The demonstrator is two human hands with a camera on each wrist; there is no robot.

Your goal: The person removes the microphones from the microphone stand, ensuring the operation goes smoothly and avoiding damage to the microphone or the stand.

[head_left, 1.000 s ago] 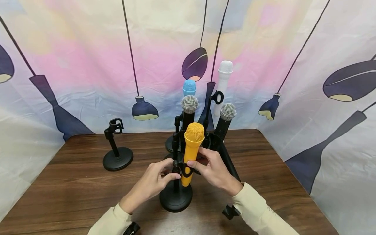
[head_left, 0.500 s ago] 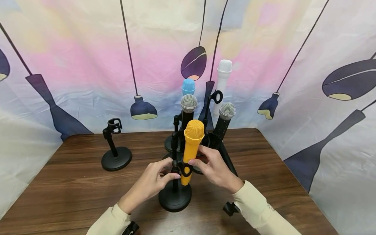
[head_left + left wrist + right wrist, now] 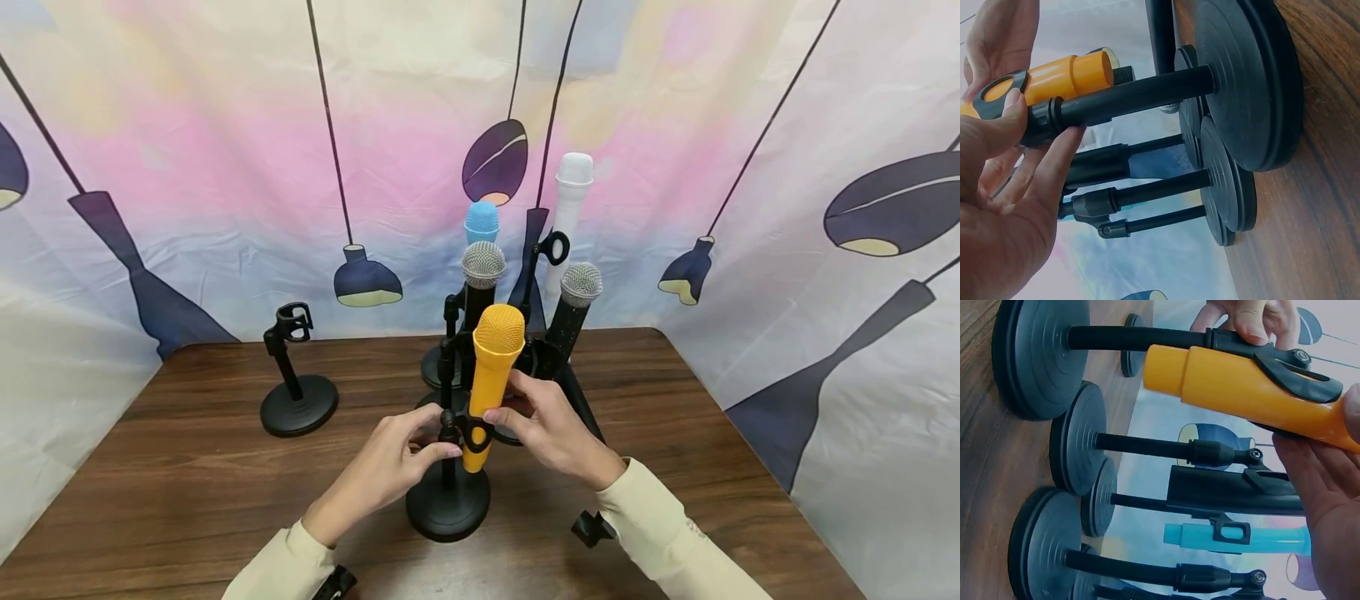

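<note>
A yellow microphone (image 3: 492,375) sits tilted in the clip (image 3: 476,433) of a black microphone stand (image 3: 447,507), its grille upward. My right hand (image 3: 551,429) holds the microphone's body between thumb and fingers, just above the clip. With thumb and fingers, my left hand (image 3: 386,462) grips the stand's upright just below the clip joint. In the left wrist view, the clip (image 3: 1000,94) wraps the yellow body, and the left thumb lies beside it. The right wrist view has the microphone's lower end (image 3: 1210,378) sticking out past the clip, alongside the upright.
Behind are black microphones with silver grilles (image 3: 483,265) (image 3: 582,285), a blue microphone (image 3: 482,221) and a white one (image 3: 572,200), crowded on stands. A stand with a vacant clip (image 3: 296,404) is at left. A black stand leg (image 3: 592,529) lies near the right sleeve.
The yellow microphone has risen slightly in the clip, and its grille has shifted a little to the right. Both hands keep their holds; the left hand and the stand stay put.
</note>
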